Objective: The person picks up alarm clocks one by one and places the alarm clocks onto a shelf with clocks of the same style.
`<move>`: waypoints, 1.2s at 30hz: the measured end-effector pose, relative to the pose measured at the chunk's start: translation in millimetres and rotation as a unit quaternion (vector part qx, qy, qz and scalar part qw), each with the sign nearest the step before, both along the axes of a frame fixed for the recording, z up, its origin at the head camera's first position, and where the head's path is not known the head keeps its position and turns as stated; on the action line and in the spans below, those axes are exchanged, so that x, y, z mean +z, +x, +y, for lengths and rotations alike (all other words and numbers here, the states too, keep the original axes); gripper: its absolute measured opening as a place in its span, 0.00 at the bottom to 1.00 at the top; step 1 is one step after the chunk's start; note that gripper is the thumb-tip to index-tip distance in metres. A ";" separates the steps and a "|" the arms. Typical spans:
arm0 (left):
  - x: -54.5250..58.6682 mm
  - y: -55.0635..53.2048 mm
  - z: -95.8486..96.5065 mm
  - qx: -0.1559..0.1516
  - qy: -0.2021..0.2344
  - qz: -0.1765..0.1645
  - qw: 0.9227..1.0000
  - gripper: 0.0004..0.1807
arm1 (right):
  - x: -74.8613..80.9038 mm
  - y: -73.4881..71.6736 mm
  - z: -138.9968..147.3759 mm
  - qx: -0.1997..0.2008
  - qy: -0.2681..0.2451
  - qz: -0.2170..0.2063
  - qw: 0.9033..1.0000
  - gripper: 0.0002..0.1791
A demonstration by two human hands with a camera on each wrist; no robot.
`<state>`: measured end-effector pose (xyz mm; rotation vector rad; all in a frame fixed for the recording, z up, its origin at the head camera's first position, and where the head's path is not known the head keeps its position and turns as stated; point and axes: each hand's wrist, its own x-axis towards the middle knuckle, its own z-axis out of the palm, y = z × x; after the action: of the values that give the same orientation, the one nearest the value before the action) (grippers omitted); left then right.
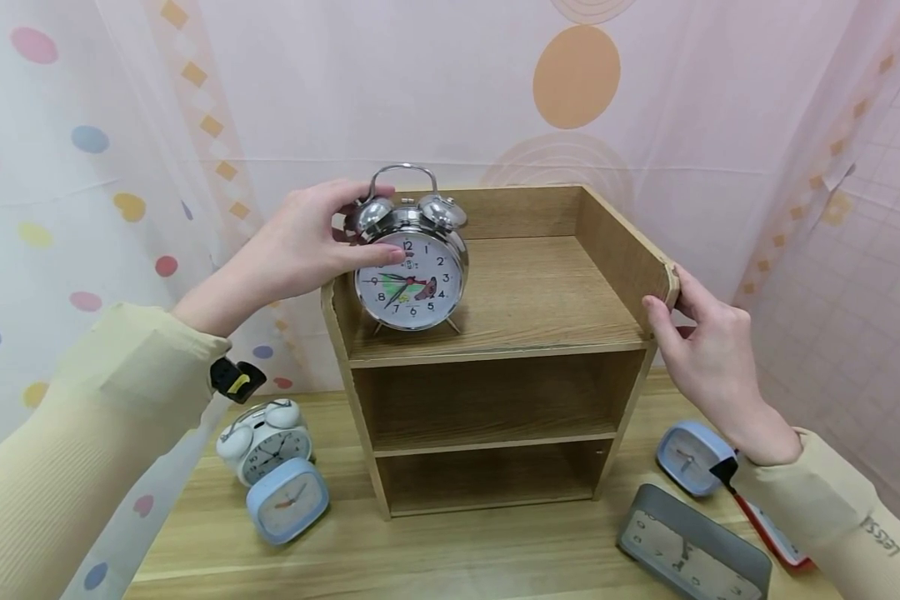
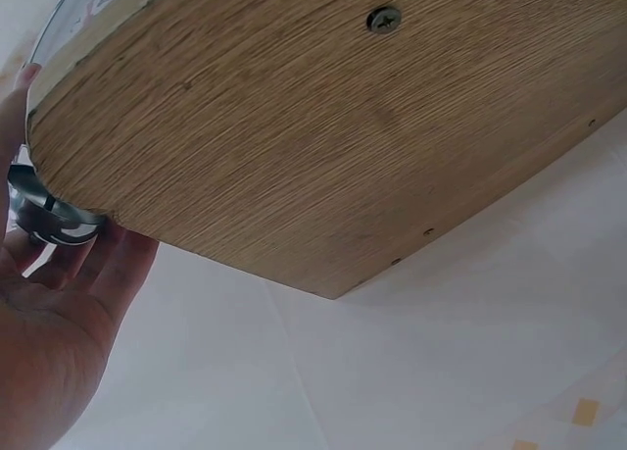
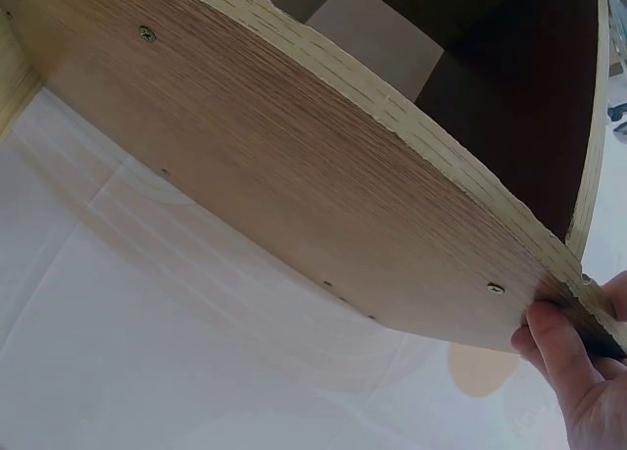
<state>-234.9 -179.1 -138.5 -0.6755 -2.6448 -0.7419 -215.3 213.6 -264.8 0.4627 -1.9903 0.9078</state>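
A silver twin-bell alarm clock stands upright at the left front of the top shelf of a small wooden shelf unit. My left hand grips it, thumb across the upper dial and fingers behind the left bell. In the left wrist view, the left hand holds the clock beside the unit's side panel. My right hand pinches the front edge of the unit's right side panel between thumb and fingers. The right wrist view shows the right hand on that panel's corner.
Left of the unit, a white twin-bell clock stands behind a light blue clock. On the right lie another blue clock, a grey rectangular clock and a red-edged clock, partly hidden by the right sleeve. Patterned curtain hangs behind.
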 end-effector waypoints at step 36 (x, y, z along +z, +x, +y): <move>-5.3 28.2 -36.6 0.014 0.094 -0.003 0.995 0.40 | -0.1 0.3 2.0 0.000 0.002 0.002 1.000 0.21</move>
<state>-206.6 -215.7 -143.9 -0.5847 -2.5428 -0.9711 -215.1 215.7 -264.9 0.4670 -1.9881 0.9030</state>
